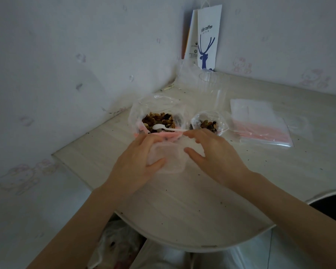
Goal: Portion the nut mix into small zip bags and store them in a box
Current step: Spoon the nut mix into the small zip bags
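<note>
On the pale table (182,206) the left hand (136,162) grasps a clear plastic piece (170,159) with rounded corners, its thumb lying across the near face and its fingers curled over the far edge. Whether this piece is a small zip bag or a box cannot be told in the dim light. The right hand (215,154) sits at three o'clock of the piece, fingers loosely bent and thumb pointing toward its right edge; whether it actually grasps the plastic or only touches it I cannot tell. Just beyond the hands, at twelve o'clock, stands the large bag of nut mix (159,118), open, its pink zip rim toward the fingers, with a white plastic spoon (163,129) lying across the nuts and its handle pointing to three o'clock. At one o'clock, just beside that bag, a small open bag (208,123) holds a little of the mix. Farther out at two o'clock lies a stack of empty zip bags (260,123) with pink strips. Clear cups (211,82) and a paper coffee bag (208,39) stand at twelve o'clock, by the wall.
</note>
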